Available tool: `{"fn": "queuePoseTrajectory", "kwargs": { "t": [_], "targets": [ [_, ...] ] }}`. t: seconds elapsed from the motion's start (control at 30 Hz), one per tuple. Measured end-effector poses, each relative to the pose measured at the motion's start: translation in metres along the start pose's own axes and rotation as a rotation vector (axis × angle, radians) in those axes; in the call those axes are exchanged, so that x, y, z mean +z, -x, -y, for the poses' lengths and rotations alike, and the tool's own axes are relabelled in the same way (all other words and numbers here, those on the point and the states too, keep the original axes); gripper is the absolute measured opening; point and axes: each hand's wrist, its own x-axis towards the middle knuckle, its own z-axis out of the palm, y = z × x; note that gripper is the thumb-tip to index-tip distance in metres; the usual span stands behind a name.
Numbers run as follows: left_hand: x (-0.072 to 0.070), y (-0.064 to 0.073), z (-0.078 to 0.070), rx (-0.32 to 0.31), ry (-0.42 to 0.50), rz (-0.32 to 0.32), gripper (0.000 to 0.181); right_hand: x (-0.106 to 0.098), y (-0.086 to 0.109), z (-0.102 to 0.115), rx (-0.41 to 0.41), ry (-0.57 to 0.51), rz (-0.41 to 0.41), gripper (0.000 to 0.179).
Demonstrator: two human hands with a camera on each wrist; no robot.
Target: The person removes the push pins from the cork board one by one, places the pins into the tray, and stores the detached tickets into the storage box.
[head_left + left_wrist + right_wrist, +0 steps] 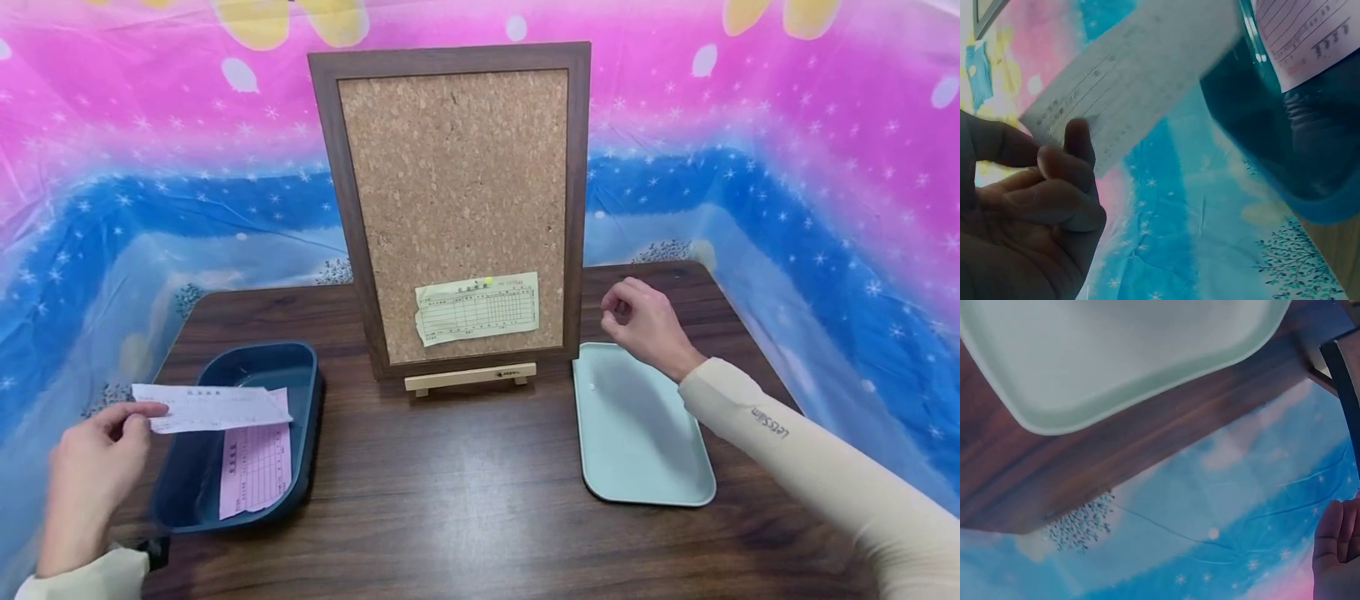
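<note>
Left hand [97, 467] pinches white slip [206, 408] over left bin [305, 379], right hand [647, 323] curled above far edge of tray [637, 471], hold unclear; likely pick-up step, next wants slip against board [457, 192]

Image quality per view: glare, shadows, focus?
Head: bright sheen on the tabletop, soft shadow across the pale green tray; left wrist: dim, left hand heavily shaded, print on the white slip too blurry to read; right wrist: hazy, low contrast, backdrop details soft.
</note>
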Motion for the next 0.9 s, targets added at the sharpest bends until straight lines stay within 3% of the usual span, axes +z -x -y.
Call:
{"fn": "queuePoseTrajectory", "kwargs": {
  "t": [0.13, 0.4, 0.7, 0.77, 0.9],
  "targets": [
    [0.005, 0.010, 0.004, 0.001, -0.027, 0.085, 0.039, 0.006, 0.009, -0.004, 0.006, -0.001, 0.008, 0.011],
    [0.015, 0.022, 0.010, 0.105, -0.095, 0.078, 0.018, 0.017, 0.027, -0.012, 0.045, -0.009, 0.038, 0.012],
    [0.021, 0.029, 0.004, 0.077, -0.131, 0.126, 0.017, 0.026, 0.039, -0.019, 0.082, -0.016, 0.127, 0.010],
    [0.022, 0.030, 0.003, 0.098, -0.139, 0.124, 0.016, 0.028, 0.040, -0.021, 0.092, -0.020, 0.147, 0.008],
    [0.024, 0.031, 0.002, 0.166, -0.170, 0.199, 0.017, 0.031, 0.042, -0.026, 0.103, -0.051, 0.179, 0.008]
  ]
}}
